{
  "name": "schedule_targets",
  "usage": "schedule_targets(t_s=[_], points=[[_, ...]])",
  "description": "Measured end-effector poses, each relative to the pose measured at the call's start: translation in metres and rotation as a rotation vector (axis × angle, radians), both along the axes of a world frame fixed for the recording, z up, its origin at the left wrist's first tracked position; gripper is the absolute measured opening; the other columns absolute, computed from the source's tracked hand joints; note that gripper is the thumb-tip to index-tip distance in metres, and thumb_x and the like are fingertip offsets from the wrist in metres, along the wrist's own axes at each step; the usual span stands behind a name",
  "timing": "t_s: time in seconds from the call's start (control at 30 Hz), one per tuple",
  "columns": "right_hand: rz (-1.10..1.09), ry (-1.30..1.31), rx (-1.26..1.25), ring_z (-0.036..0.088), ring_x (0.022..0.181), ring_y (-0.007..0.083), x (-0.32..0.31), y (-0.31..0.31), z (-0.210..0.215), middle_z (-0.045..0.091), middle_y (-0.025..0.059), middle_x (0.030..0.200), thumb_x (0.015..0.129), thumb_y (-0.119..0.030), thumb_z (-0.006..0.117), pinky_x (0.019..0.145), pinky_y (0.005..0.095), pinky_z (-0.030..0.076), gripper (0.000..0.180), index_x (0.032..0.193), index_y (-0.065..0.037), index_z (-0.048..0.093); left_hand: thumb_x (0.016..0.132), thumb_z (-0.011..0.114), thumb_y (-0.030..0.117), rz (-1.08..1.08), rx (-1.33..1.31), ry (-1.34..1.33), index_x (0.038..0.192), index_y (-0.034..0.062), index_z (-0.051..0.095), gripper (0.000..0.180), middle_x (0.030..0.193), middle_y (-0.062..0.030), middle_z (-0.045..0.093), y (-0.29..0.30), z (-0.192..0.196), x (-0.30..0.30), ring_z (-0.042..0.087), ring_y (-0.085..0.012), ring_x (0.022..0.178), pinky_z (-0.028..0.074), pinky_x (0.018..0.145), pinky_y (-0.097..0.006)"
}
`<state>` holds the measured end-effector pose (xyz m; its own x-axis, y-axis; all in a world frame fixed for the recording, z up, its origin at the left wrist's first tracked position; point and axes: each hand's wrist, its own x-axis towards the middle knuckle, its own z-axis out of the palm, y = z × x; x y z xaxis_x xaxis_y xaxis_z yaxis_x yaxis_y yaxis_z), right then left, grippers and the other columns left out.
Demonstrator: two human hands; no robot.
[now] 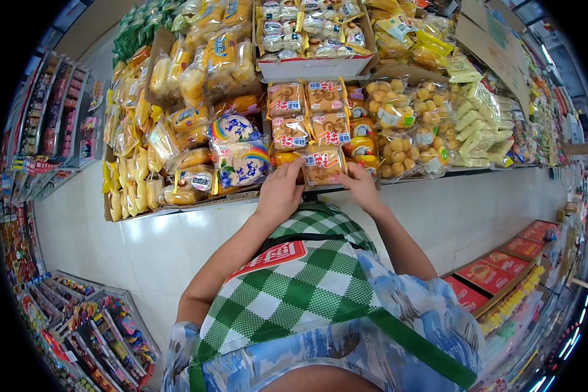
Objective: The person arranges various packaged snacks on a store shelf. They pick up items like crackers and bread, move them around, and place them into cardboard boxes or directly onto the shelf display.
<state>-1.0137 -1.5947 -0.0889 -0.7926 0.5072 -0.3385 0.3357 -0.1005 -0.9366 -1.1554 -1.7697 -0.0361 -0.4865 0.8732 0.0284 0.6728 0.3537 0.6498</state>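
A square, clear-wrapped brown cake (324,166) with red and white print lies at the front of the display. My left hand (281,191) closes on its left edge, fingers bent toward the wrapper. At its right edge, my right hand (362,187) grips the near corner with thumb and fingers. Just beyond, matching wrapped cakes (307,114) are laid in two columns. A yellow package (285,158) shows beside my left fingertips. To the right are orange-yellow packages (363,147).
Left of the cakes, round rainbow-printed packs (240,163) sit among yellow bread bags (137,176). Bags of small round cakes (398,153) fill the right side. A white-fronted carton (317,67) stands behind. Shelving racks (59,117) line the left; red boxes (496,271) are at right.
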Motion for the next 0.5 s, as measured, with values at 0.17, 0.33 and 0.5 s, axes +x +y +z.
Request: schedule_targets(t_s=[0.17,0.33,0.5], points=[[-0.139,0.091,0.011,0.054,0.073,0.0053,0.014,0.049,0.035,0.062,-0.0014,0.080,0.083,-0.014,0.063,0.066,0.0215,0.042,0.014,0.093,-0.005,0.061,0.078,0.063,0.007,-0.055,0.020,-0.022,0.127,0.0063,0.039,0.055,0.115,-0.0198,0.051,0.006,0.003,0.000,0.052,-0.0388,0.104,0.044,0.086,-0.043],[0.024,-0.141,0.445,0.063,0.076,0.0152,0.010,0.104,0.092,0.066,0.0074,0.079,0.080,-0.021,0.065,0.066,0.0289,0.047,0.023,0.094,-0.002,0.063,0.077,0.062,0.005,-0.096,0.035,-0.026,0.124,0.0047,0.041,0.051,0.110,-0.0182,0.052,0.009,0.002,0.002,0.053,-0.0368,0.099,0.045,0.082,-0.043],[0.360,-0.308,1.165,0.061,0.080,0.0339,-0.042,0.131,0.106,0.065,0.0152,0.082,0.078,-0.028,0.060,0.070,0.0418,0.048,0.021,0.088,-0.010,0.067,0.076,0.062,0.004,-0.153,0.013,-0.051,0.124,0.0055,0.042,0.052,0.109,-0.0180,0.052,0.011,0.002,0.001,0.054,-0.0371,0.098,0.046,0.081,-0.043]])
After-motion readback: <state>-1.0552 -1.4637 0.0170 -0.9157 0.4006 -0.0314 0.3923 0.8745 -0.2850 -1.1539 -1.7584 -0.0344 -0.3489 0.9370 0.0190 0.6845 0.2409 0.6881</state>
